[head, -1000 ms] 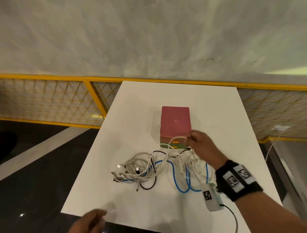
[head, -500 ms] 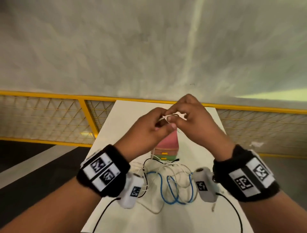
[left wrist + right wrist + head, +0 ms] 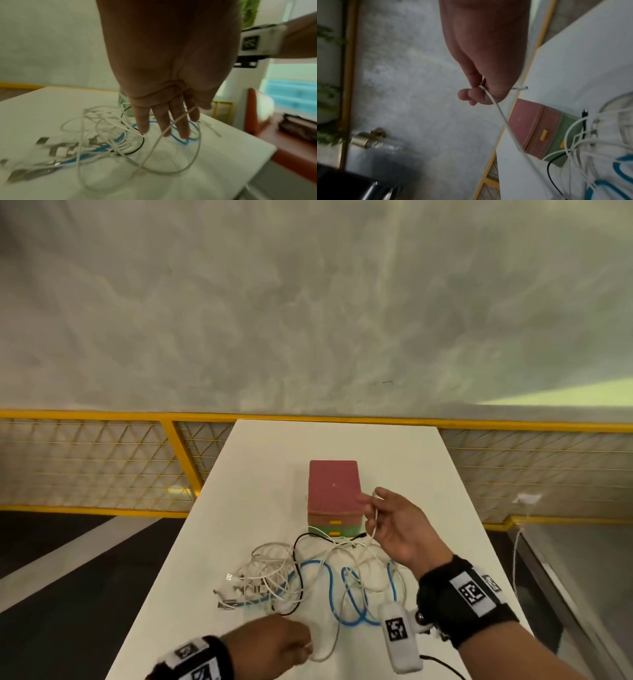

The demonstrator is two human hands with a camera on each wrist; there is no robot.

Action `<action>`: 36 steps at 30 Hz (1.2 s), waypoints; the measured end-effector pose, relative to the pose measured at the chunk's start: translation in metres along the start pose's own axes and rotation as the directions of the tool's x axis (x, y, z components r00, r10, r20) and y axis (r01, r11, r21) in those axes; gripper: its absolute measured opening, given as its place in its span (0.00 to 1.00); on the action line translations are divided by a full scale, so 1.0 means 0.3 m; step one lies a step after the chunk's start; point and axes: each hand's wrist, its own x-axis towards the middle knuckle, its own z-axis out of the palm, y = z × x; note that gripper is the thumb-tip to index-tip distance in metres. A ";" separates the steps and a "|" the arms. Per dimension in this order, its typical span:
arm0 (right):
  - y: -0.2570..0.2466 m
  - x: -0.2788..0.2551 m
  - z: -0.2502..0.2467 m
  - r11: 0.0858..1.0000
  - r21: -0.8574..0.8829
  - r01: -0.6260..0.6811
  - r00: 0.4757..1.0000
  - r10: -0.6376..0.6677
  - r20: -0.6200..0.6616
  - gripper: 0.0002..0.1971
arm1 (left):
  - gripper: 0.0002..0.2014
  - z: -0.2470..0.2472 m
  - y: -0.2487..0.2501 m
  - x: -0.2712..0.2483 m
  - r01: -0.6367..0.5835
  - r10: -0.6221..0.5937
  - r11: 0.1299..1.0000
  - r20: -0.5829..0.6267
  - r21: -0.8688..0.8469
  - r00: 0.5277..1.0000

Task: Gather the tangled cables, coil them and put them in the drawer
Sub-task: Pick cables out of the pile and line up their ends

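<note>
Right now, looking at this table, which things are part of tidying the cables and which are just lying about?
Part of the job:
- white cable, pinched in the right hand, running down to the left hand
- blue cable
- black cable
- tangle of white cables
- pink and green drawer box, drawers closed

Just lying about:
- yellow mesh fence
- white table, only the work surface

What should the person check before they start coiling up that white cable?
1. Right hand pinches the white cable near its plug end: ok.
2. Left hand has the same cable: ok, a strand crosses its fingers, though how firm the hold is cannot be told.
3. Cable free of the tangled pile: not ok, it runs down into the pile.
4. Drawer box drawers open: not ok, both look closed.
5. Bare table to work on: ok.
</note>
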 end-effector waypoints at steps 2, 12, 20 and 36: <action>-0.006 -0.021 0.010 0.992 -0.104 0.067 0.996 -0.061 0.063 0.12 | 0.34 -0.024 0.012 0.002 0.090 -0.103 0.982 -0.073 -0.164 0.992; 0.106 -0.154 0.084 0.601 -0.682 0.416 0.866 -0.032 0.499 0.08 | 0.26 -0.446 0.283 0.156 -0.242 -0.039 0.628 -0.341 -0.740 0.939; 0.136 -0.145 0.044 0.393 -0.813 0.430 0.882 -0.374 0.286 0.04 | 0.19 -0.523 0.279 0.117 -0.364 -0.161 0.474 -0.485 -0.802 0.860; -0.103 -0.012 0.170 0.978 0.047 -0.205 0.978 0.203 0.055 0.14 | 0.22 -0.122 -0.073 -0.168 0.288 -0.364 0.495 0.106 -0.819 0.926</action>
